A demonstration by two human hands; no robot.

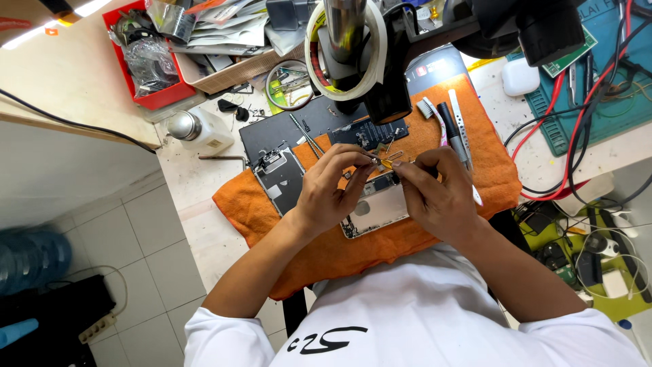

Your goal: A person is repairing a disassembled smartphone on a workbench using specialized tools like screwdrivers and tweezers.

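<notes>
My left hand (331, 187) and my right hand (435, 190) meet over an opened phone body (375, 207) that lies on an orange cloth (468, 153). Both hands pinch a small yellow flex part (384, 162) between their fingertips, just above the phone. A dark phone screen panel (280, 175) lies to the left of my left hand. Thin metal tweezers (307, 136) rest on the cloth above it. A brush and pens (449, 122) lie to the upper right of my right hand.
A microscope with a white ring light (346, 47) hangs over the cloth. A red bin (151, 61) and a white bottle (200, 130) stand at the left. A teal mat (591, 102) with red and black cables lies at the right. Tiled floor shows below left.
</notes>
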